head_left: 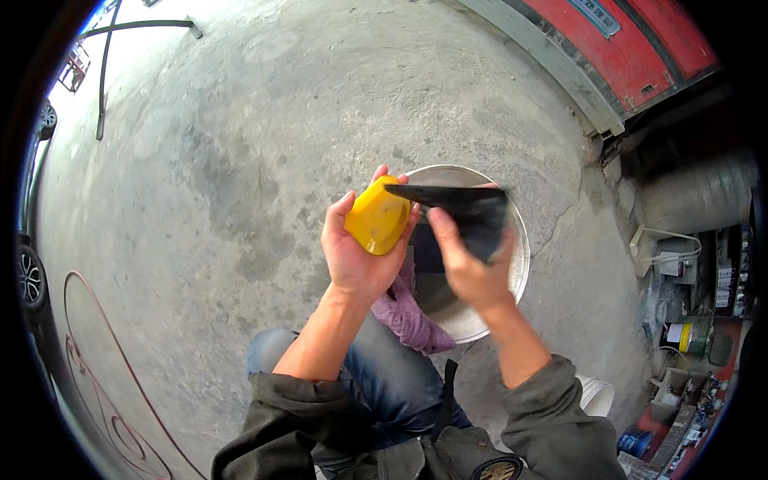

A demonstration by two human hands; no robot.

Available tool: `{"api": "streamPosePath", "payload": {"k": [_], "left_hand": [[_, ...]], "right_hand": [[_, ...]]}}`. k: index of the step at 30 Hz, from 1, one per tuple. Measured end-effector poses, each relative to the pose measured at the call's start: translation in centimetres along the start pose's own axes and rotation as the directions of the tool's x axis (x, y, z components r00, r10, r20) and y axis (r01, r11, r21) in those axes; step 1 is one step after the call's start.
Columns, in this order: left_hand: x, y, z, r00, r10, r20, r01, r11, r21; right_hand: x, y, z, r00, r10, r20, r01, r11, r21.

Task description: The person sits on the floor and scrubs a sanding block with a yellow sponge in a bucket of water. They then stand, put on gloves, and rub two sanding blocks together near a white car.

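Observation:
A smooth yellow rounded hand block (pixel 374 220) rests in the palm of my left hand (pixel 357 260), whose fingers close around its edges. My right hand (pixel 478 280), blurred by motion, grips a black sheet (pixel 474 212) that looks like sandpaper. One corner of the sheet reaches over to the top edge of the block. Both hands are above or beside a round white bucket (pixel 525 260). A purple towel (pixel 414 322) hangs over the bucket's near left rim. Part of the bucket's inside is hidden by the sheet and my right hand.
Concrete floor (pixel 216 160) with dark wet spots surrounds me. A red hose (pixel 112 320) lies coiled at the left, near car wheels (pixel 32 276). Black bars (pixel 144 26) stand far left. Red panels (pixel 616 56) and a cluttered shelf (pixel 680 384) line the right. A white container (pixel 596 396) sits near my right elbow.

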State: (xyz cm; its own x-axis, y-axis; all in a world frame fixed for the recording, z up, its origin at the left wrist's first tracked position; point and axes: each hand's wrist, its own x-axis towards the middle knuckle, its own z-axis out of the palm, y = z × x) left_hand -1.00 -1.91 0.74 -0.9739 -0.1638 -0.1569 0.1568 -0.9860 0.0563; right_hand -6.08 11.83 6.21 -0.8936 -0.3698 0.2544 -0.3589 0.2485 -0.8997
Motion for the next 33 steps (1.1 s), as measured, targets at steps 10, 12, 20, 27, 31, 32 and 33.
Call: {"api": "streamPosePath", "payload": {"k": [10,12,20,27,31,32,33], "left_hand": [[0.6,0.2,-3.0,0.984,0.158,-0.076,-0.142,0.972,0.185],[0.4,-0.7,-3.3,0.972,0.229,-0.043,-0.202,0.921,0.334],[0.4,0.5,-0.7,0.980,0.189,-0.054,-0.172,0.956,0.236],[1.2,2.4,-1.3,0.985,0.171,-0.029,-0.167,0.982,0.092],[0.0,0.4,0.0,0.969,0.242,-0.046,-0.225,0.944,0.242],[0.7,0.6,-0.4,0.978,0.209,-0.017,-0.202,0.959,0.198],[0.7,1.2,-1.1,0.981,0.196,-0.003,-0.193,0.968,0.159]], "right_hand": [[-3.6,0.4,7.1,0.887,-0.151,0.436,0.206,0.975,-0.080],[-1.8,1.7,7.4,0.908,-0.041,0.418,0.061,0.997,-0.035],[-2.2,1.3,6.9,0.900,-0.139,0.414,0.149,0.989,0.006],[-4.4,-0.2,7.7,0.896,-0.263,0.358,0.320,0.941,-0.110],[-2.0,0.7,7.8,0.963,-0.169,0.211,0.190,0.978,-0.087],[-1.4,0.9,8.0,0.969,-0.124,0.213,0.150,0.982,-0.111],[-1.6,0.6,8.5,0.970,-0.076,0.232,0.106,0.987,-0.118]]}}
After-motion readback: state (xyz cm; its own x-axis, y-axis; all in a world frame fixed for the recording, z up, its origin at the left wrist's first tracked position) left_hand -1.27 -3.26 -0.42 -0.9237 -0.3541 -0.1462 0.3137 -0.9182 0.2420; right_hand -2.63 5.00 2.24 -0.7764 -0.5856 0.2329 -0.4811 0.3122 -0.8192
